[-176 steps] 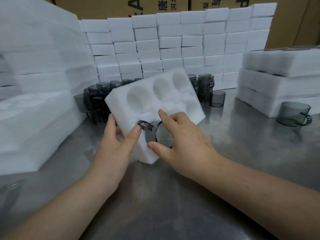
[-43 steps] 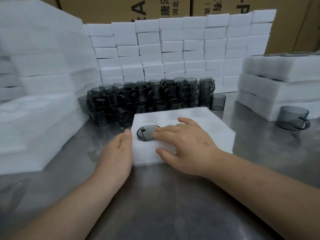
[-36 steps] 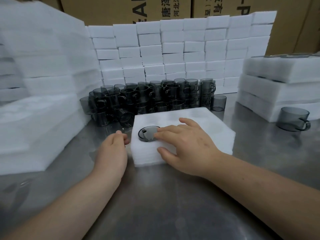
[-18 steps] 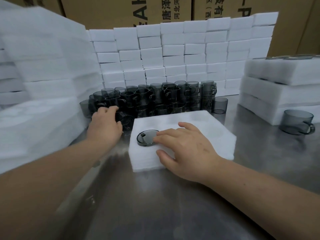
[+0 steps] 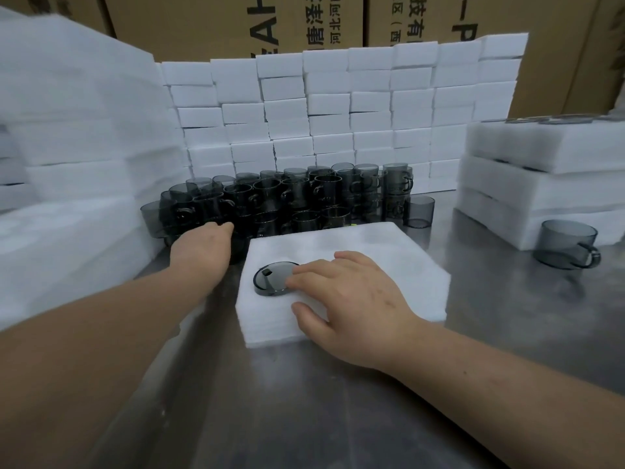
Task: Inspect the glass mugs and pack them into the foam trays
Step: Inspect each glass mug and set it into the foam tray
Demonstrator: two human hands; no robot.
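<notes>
Right hand (image 5: pixel 351 299) flat and spread on foam tray (image 5: pixel 389 265), fingertips touching seated mug (image 5: pixel 274 278) at near-left corner. Left hand (image 5: pixel 201 245) reaching into stacked mugs (image 5: pixel 287 198) behind tray; grip hidden, cannot tell.

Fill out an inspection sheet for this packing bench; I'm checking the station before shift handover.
Surface: metal table, bare in front, reflective.
Job's things: foam tray lies flat at centre; one mug sunk in its near-left pocket, base up. Cluster of smoked-glass mugs stacked behind it.
Clutter: lone mug at right; another mug beside the cluster.
Hands: left hand reaches into the cluster, grip hidden; right hand rests flat on the tray, fingers touching the seated mug.
Cables: nothing seen.
Surroundings: foam block wall, foam stacks right and left, cardboard cartons behind.
</notes>
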